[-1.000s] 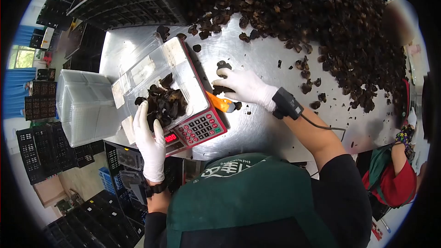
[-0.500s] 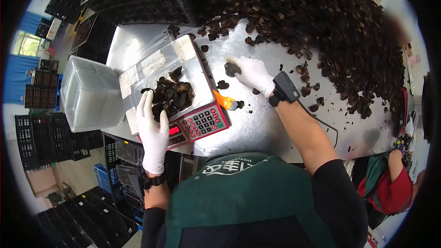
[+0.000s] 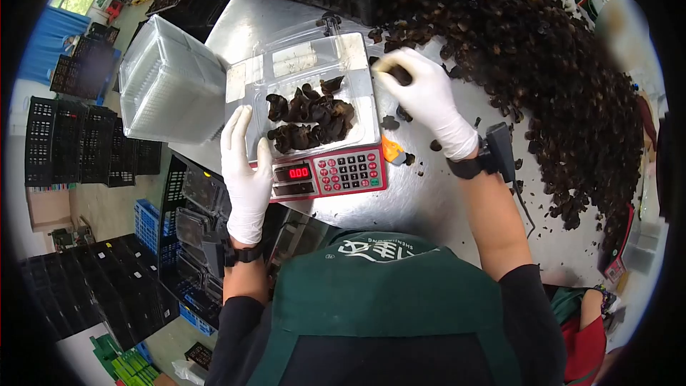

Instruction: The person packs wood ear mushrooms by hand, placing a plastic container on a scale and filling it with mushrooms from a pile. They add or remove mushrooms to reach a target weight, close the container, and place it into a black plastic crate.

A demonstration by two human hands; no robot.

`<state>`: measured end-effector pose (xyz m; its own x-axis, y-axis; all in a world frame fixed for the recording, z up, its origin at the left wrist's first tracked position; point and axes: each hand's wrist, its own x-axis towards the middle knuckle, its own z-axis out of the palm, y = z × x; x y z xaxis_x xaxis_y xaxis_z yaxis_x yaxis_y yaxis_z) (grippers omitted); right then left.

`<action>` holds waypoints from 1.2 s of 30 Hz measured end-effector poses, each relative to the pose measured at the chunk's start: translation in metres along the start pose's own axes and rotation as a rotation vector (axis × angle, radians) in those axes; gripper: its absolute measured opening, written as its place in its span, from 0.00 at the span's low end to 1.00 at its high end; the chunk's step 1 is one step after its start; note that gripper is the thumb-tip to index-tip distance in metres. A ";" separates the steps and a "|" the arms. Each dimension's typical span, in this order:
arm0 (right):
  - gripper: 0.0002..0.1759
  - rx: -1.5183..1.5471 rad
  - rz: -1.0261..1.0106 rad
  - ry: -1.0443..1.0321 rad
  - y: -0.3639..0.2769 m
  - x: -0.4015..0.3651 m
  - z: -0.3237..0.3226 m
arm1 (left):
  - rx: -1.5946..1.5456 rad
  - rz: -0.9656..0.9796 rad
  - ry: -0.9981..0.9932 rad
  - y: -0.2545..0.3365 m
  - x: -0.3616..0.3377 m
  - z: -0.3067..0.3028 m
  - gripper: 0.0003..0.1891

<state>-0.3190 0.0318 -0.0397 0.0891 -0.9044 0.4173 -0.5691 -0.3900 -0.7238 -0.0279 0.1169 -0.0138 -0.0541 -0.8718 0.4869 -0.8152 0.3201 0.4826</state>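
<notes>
Right hand (image 3: 425,96) at 3 o'clock of scale (image 3: 350,173), grip curled on dark fungus piece (image 3: 402,76); left hand (image 3: 246,171) at 8, loosely spread, holding nothing. Fungus clump (image 3: 314,118) in clear tray (image 3: 366,121); best keep left pressure light.

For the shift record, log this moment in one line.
right hand: pinching dark piece; left hand: beside clear tray; tray: on scale, pieces inside; display: 0.00

The tray (image 3: 364,104) is glossy plastic, the table (image 3: 350,209) shiny metal.
</notes>
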 end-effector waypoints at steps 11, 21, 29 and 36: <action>0.27 -0.230 -0.377 -0.220 -0.090 -0.006 0.066 | -0.173 -0.020 -0.082 0.002 0.002 0.034 0.31; 0.15 -0.138 0.070 -0.146 0.116 -0.084 0.024 | 0.081 0.014 -0.243 0.013 0.007 0.031 0.28; 0.15 -0.140 0.111 -0.400 0.077 -0.084 0.031 | 0.105 0.059 -0.177 0.013 0.006 0.038 0.26; 0.12 0.146 0.295 -0.119 0.065 -0.093 0.007 | -0.026 0.143 0.009 0.021 0.005 0.032 0.27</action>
<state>-0.3582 0.0897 -0.1292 0.0377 -0.9924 0.1172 -0.4624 -0.1213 -0.8784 -0.0642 0.1073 -0.0247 -0.1632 -0.8131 0.5588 -0.7843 0.4505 0.4265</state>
